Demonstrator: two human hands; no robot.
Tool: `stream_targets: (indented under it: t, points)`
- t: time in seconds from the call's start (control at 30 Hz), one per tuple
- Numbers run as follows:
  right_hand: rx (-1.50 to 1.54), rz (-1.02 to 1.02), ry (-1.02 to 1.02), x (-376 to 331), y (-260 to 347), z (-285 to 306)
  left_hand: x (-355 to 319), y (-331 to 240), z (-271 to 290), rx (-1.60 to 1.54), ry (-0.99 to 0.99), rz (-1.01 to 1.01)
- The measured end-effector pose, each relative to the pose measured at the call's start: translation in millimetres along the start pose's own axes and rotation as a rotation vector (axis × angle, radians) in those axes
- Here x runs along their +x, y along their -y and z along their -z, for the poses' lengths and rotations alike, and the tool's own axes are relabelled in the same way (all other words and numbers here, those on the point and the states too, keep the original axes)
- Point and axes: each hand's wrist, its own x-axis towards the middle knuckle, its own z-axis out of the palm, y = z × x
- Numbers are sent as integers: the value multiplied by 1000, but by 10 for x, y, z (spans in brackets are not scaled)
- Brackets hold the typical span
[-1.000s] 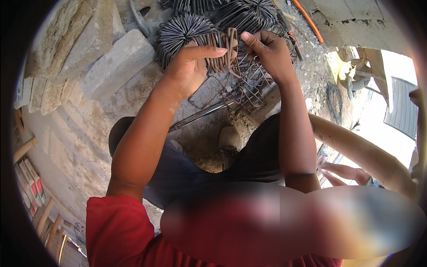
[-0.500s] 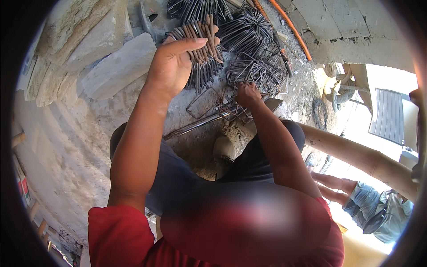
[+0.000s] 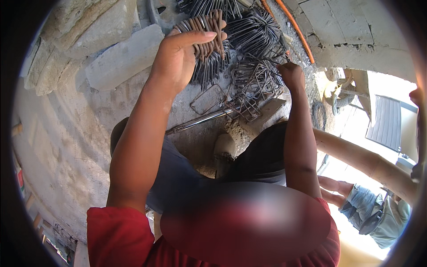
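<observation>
My left hand (image 3: 180, 53) is raised and closed around a bundle of rusty rebar stirrups (image 3: 204, 38), its thumb lying across their near side. My right hand (image 3: 292, 75) is at the right edge of a tangled pile of bent steel stirrups (image 3: 255, 73). Its fingers are curled and pinched on a stirrup at the pile's edge, though the hand partly hides the grip. Just below the left hand's bundle, more dark stirrups (image 3: 207, 73) stand on the ground. A loose rectangular stirrup (image 3: 207, 100) lies in front of the pile.
Further stacked dark stirrups (image 3: 255, 31) lie beyond. A metal bar (image 3: 200, 120) and a board (image 3: 269, 111) lie near my feet. Stone blocks (image 3: 124, 58) stand at left, an orange pipe (image 3: 298, 31) at far right. A round pole (image 3: 364, 155) crosses at right; another person (image 3: 364, 209) is behind it.
My right hand has moved from the near side of the tangled pile to its right edge, farther away. My left hand keeps its bundle; the whole view has shifted slightly.
</observation>
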Motion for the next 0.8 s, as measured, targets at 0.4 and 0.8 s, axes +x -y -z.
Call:
stream_targets:
  t: [0.4, 0.8]
  points:
    - [36, 35, 500, -852, 689, -1870, -31, -9, 23, -8, 11, -9]
    - [-224, 437, 348, -637, 513, -484, 89, 85, 11, -44, -55, 21]
